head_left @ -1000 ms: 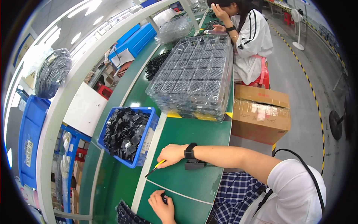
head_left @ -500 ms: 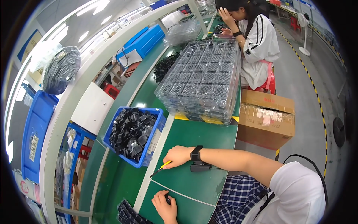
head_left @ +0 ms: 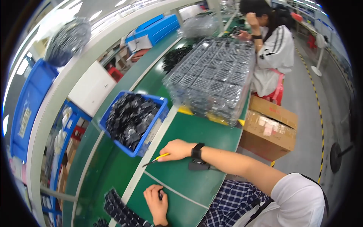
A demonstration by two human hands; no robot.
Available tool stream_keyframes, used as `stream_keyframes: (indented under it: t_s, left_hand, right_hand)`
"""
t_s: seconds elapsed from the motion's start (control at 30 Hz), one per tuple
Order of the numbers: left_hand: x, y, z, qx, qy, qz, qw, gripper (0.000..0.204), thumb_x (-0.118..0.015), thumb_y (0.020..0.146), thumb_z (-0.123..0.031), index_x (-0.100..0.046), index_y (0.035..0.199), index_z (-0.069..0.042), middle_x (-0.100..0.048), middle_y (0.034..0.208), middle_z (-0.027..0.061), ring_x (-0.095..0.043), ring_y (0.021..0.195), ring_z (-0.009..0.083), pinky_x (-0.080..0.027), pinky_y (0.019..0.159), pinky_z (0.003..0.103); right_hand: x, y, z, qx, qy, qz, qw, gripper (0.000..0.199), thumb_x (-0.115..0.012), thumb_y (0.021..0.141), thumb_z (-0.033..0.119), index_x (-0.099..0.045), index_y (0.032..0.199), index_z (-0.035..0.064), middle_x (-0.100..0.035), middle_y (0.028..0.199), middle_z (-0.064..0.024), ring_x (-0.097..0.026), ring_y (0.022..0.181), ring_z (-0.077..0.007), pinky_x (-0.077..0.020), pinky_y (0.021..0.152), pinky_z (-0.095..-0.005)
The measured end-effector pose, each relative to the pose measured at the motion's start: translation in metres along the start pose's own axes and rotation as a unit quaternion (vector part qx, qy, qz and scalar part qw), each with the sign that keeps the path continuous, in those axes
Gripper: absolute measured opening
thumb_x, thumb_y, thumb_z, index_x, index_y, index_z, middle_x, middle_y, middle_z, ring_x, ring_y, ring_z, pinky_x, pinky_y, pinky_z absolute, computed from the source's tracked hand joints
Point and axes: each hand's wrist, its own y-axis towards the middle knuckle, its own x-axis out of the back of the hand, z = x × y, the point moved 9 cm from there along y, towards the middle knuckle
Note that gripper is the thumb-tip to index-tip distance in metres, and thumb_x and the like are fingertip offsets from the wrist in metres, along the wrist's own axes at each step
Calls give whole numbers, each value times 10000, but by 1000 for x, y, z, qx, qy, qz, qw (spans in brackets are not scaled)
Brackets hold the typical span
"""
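Near the low middle of the frame, the right hand (head_left: 176, 150) pinches a thin yellow and black tool (head_left: 163, 155), with the dark tip poking out to the left; it seems held close to the tip so it is easy to steer. The tip is too small to tell its kind. Below it, the left hand (head_left: 155, 200) is curled on a small black piece (head_left: 160, 194), maybe so it will not slip, but the fingers hide most of it. By the right wrist, a dark box (head_left: 199, 165) sits partly behind the arm, so I cannot tell what it is. At the lower left, a row of black parts (head_left: 123, 208) runs toward the left wrist, and its end is hard to see. Left of the right hand, a blue bin (head_left: 162, 109) full of black bits (head_left: 132, 117) stands near, perhaps so they are easy to reach. The bits blur together. Higher up, clear trays (head_left: 215, 72) are piled up, likely to save room, and they hide the table under them.
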Motion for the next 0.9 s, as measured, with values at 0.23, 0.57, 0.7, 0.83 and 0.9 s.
stream_keyframes:
  t_s: [0.23,0.57,0.7,0.83,0.9]
  left_hand:
    - [-5,29,-13,21,-49,5,999,212,-631,782,67,-643,959,-51,-600,997,110,-567,878,263,-479,779,364]
    - [0,191,0,9,-52,-91,994,196,-594,831,41,-592,1018,-18,-587,926,89,-556,821,217,-470,799,345]
    - [-32,245,22,-47,59,-35,997,208,-646,838,-42,-605,1041,-26,-590,1000,163,-563,975,386,-444,889,477]
    - [-46,273,73,11,58,-13,998,202,-682,888,-165,-597,1041,-65,-578,1063,168,-560,1001,381,-449,872,497]
    - [-63,281,58,23,112,-19,993,206,-675,897,-184,-590,1059,-89,-571,1086,156,-556,1026,384,-450,866,513]
  right_hand:
    - [-3,-2,-12,-77,248,28,965,521,-575,1003,527,-704,797,66,-637,625,-40,-610,571,-157,-482,571,-326]
    - [14,2,-33,-66,679,8,731,494,-485,1056,531,-608,825,112,-468,589,58,-416,481,-52,-333,447,-233]
    - [16,12,-53,-77,730,-50,678,477,-449,1071,517,-583,847,117,-459,581,59,-412,465,-53,-335,439,-225]
    - [11,23,-46,-99,726,-52,679,483,-471,1059,527,-601,844,114,-459,578,57,-409,466,-49,-335,443,-226]
    - [11,20,-50,-99,707,-45,699,501,-495,1041,555,-624,834,117,-466,576,58,-407,465,-48,-339,449,-225]
